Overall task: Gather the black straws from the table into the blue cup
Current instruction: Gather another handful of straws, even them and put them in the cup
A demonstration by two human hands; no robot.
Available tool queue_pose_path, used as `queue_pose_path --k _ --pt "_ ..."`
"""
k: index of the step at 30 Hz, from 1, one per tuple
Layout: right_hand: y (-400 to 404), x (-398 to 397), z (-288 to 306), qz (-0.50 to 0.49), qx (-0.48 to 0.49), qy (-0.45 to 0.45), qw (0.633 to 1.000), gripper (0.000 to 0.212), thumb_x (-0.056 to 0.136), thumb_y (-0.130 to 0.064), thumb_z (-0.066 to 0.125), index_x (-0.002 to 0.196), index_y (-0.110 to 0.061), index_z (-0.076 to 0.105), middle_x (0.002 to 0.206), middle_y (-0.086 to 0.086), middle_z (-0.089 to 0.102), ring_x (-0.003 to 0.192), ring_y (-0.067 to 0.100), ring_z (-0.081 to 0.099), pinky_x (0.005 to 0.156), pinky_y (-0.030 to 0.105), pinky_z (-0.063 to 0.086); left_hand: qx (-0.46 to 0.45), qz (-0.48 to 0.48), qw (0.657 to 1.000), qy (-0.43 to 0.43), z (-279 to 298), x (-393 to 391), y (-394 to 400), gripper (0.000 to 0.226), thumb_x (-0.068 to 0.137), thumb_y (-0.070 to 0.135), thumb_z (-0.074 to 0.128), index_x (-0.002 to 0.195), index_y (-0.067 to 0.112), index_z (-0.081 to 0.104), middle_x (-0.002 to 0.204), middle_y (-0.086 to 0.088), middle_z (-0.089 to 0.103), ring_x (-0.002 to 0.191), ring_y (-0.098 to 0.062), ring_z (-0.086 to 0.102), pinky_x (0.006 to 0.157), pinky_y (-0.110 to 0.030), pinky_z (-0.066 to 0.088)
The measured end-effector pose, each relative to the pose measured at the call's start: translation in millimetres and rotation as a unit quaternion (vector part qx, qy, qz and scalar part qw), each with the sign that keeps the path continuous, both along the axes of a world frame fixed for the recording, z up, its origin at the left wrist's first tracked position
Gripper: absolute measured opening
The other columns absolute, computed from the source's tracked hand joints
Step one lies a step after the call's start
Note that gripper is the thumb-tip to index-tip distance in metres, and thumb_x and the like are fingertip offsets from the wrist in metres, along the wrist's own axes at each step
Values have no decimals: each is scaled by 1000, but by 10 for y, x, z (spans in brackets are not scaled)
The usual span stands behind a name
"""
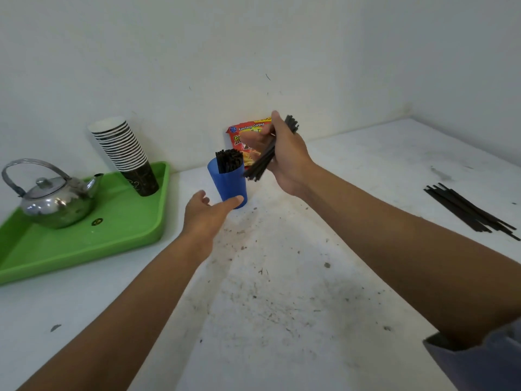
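A blue cup (229, 183) stands upright near the back of the white table, with several black straws (229, 160) sticking out of its top. My left hand (207, 211) reaches to the cup's base, thumb touching its lower side, fingers apart. My right hand (284, 159) hovers just right of the cup's rim, closed on a bundle of black straws (260, 162) held at a slant, lower ends close to the rim. More loose black straws (470, 211) lie in a pile at the table's right edge.
A green tray (112, 235) at the left carries a metal kettle (53, 198) and a stack of paper cups (127, 156). A red snack packet (248, 136) leans on the wall behind the blue cup. The wall corner closes the back right.
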State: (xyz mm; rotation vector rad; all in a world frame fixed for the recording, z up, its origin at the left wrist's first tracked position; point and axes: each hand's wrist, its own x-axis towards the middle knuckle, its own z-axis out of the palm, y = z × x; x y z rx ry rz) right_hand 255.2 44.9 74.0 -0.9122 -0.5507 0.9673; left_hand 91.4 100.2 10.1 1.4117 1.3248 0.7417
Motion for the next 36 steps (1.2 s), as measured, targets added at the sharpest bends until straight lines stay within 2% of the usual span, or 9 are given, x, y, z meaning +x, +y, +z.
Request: queue_pose_path --k 3,6,8,13,18,23,26,30,36 --pt "286 -56 105 -5 17 -6 1000 44 109 -41 36 75 -16 49 100 11 78 97 18 74 87 30 51 69 -31 997 24 -44 69 240 119 70 40 93 162 21 20 166 -3 31 146 -22 39 101 -35 41" --pt "562 -102 138 -14 1 -45 999 43 109 -41 37 76 -16 50 100 9 78 103 14 71 93 30 47 97 -72 993 7 -94 110 470 110 69 33 94 159 24 32 163 1 39 145 -17 41 98 -26 40" --pt "714 -130 116 -14 -8 -67 998 42 108 -40 39 77 -15 51 94 8 79 103 13 71 109 36 38 120 -113 986 -12 -135 129 566 92 69 27 94 149 28 47 148 9 56 133 -7 54 88 -15 45" --pt "895 -149 -12 -10 -35 -124 992 47 108 -40 40 72 -16 56 88 4 79 95 8 73 114 40 34 133 -114 983 -57 -199 185 630 73 71 24 92 136 27 58 119 13 72 100 2 68 67 -8 53" --pt "1027 -92 48 -14 -5 -40 999 48 108 -43 38 72 -15 53 89 10 79 98 15 73 113 37 37 153 -108 982 -38 -273 194 634 70 73 33 90 135 27 57 123 8 70 110 -9 67 82 -22 58" --pt "1091 -144 5 -16 -62 -272 960 49 107 -39 40 68 -18 63 81 -4 79 67 -2 66 89 30 46 151 -108 982 -26 -265 201 631 77 74 35 90 140 25 53 131 5 67 118 -17 64 100 -43 56" --pt "1061 -145 -79 -3 -89 -368 926 52 105 -42 41 65 -23 69 91 -7 79 86 2 66 91 31 46 153 -109 982 -30 -259 187 627 75 74 35 90 139 25 54 130 5 67 117 -16 64 99 -43 58" --pt "1017 -109 -90 9 -93 -400 912 49 102 -47 43 73 -25 76 115 12 72 106 22 66 99 39 48 158 -112 981 -35 -266 190 621 73 75 33 89 139 24 53 130 5 67 116 -14 64 96 -37 58" --pt "1008 -63 -55 -36 -82 -362 928 61 103 -35 45 45 -23 61 79 -8 78 76 7 66 84 34 54 160 -110 981 -33 -273 196 621 76 76 34 89 142 24 51 132 4 66 119 -17 63 99 -40 57"
